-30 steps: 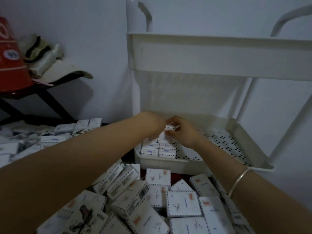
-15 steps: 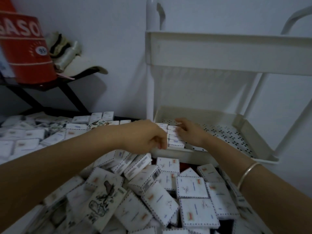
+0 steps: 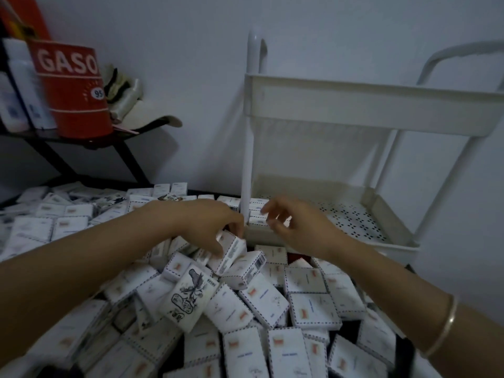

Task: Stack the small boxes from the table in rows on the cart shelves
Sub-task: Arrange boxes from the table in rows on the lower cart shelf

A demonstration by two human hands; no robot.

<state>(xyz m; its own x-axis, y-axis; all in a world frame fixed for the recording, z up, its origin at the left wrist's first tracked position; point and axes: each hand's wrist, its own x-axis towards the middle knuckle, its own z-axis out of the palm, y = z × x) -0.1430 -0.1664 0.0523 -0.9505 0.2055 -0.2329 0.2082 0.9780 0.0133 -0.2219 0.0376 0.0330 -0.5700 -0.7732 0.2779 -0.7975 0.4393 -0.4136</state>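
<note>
Small white boxes (image 3: 313,309) with dashed borders lie heaped over the table in front of me. My left hand (image 3: 207,227) reaches into the heap, thumb and fingers curled round one small box (image 3: 231,251) that is tilted up on its edge. My right hand (image 3: 297,227) hovers over the front left rim of the white cart's lower shelf (image 3: 354,216), fingers loosely spread and holding nothing. A short stack of boxes (image 3: 257,211) sits in that shelf's left corner, partly hidden behind the cart post (image 3: 249,132).
The cart's upper shelf (image 3: 368,107) overhangs the lower one. The rest of the perforated lower shelf is bare. A red can (image 3: 71,88), white bottles (image 3: 19,85) and a pale hat (image 3: 141,115) sit on a black rack at the back left.
Both hands have pulled back from the stack on the lower shelf. The left hand dropped to the heap and took hold of a box; the right hand lifted off the stacked boxes.
</note>
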